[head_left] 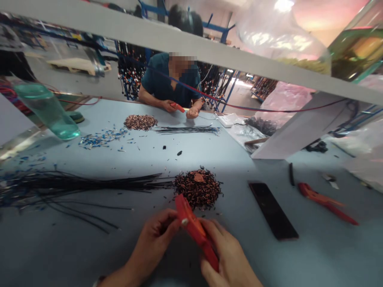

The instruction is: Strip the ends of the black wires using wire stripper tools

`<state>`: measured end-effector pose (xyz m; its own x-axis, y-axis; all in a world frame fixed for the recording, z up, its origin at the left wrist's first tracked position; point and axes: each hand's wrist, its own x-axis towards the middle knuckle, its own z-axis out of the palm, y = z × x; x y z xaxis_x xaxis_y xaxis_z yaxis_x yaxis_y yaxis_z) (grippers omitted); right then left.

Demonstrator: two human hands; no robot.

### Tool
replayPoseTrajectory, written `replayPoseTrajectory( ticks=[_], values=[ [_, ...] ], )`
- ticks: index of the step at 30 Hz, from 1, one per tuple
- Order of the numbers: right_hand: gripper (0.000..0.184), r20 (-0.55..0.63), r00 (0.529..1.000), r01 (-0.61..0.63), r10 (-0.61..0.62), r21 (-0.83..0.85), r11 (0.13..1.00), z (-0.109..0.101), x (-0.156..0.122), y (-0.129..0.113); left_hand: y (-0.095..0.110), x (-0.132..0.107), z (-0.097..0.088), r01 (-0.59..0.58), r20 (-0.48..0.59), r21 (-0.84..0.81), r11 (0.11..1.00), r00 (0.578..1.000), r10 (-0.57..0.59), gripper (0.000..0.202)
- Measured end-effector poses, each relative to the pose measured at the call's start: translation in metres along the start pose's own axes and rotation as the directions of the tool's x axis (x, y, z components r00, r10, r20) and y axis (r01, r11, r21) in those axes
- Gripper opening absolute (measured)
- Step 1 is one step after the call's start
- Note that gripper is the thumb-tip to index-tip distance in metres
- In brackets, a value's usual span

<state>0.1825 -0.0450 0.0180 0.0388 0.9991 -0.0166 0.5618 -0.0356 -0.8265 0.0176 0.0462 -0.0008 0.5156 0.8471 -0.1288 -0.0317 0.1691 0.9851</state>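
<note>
My right hand (224, 251) is wrapped round the handles of red-and-orange wire strippers (194, 229), held up near the front of the table with the head pointing away from me. Close against the tool's head, my left hand (157, 231) is closed in a pinch; whatever sits between its fingertips is hidden. Just beyond the tool lies a heap of short black and copper-coloured offcuts (197, 191). To the left stretches a bundle of thin black wires (98, 182), with several strands loose in front of it.
Right of my hands lie a black phone (273, 211) and another red hand tool (326, 203). Across the table a co-worker (170, 79) holds a red tool near more wires (188, 130) and offcuts (140, 122). A green bottle (49, 111) stands left; a white beam (191, 44) crosses above.
</note>
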Motion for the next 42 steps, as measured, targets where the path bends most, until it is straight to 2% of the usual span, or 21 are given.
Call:
replayPoseTrajectory(
  ticks=[3, 6, 9, 13, 21, 30, 34, 37, 42],
  values=[
    [0.076, -0.09, 0.981, 0.151, -0.173, -0.214, 0.965, 0.012, -0.004, 0.014, -0.003, -0.003, -0.002, 0.004, -0.023, -0.036, 0.999, 1.0, -0.005, 0.03],
    [0.069, -0.11, 0.924, 0.31, -0.367, -0.348, 0.885, 0.021, -0.004, 0.021, -0.006, -0.006, -0.004, 0.019, -0.077, -0.057, 0.998, 0.997, -0.023, 0.032],
    [0.061, -0.16, 0.866, 0.362, -0.474, -0.453, 0.814, 0.022, -0.001, 0.019, -0.007, -0.007, -0.006, 0.02, -0.098, -0.056, 0.998, 0.995, -0.025, 0.033],
    [0.058, -0.163, 0.856, 0.354, -0.49, -0.505, 0.787, 0.019, 0.002, 0.014, -0.008, -0.007, -0.006, 0.039, -0.09, -0.103, 0.994, 0.995, -0.049, 0.031],
    [0.059, -0.178, 0.84, 0.365, -0.512, -0.514, 0.776, 0.015, 0.003, 0.016, -0.01, -0.006, -0.008, -0.044, -0.049, -0.096, 0.994, 0.998, 0.039, 0.031],
    [0.065, -0.191, 0.84, 0.362, -0.508, -0.499, 0.787, 0.016, 0.003, 0.017, 0.004, -0.004, -0.002, -0.017, 0.015, -0.172, 0.985, 1.0, 0.02, 0.024],
    [0.064, -0.177, 0.851, 0.372, -0.495, -0.463, 0.805, 0.015, 0.003, 0.017, 0.01, -0.005, -0.001, -0.029, 0.009, -0.128, 0.991, 0.999, 0.031, 0.027],
    [0.062, -0.165, 0.853, 0.382, -0.494, -0.448, 0.808, 0.015, 0.003, 0.016, 0.011, -0.004, -0.001, -0.028, 0.0, -0.108, 0.994, 1.0, 0.028, 0.029],
    [0.052, -0.175, 0.839, 0.379, -0.515, -0.491, 0.784, 0.016, 0.006, 0.015, 0.012, -0.003, 0.0, -0.018, 0.053, -0.108, 0.994, 0.998, 0.024, 0.031]
  ],
)
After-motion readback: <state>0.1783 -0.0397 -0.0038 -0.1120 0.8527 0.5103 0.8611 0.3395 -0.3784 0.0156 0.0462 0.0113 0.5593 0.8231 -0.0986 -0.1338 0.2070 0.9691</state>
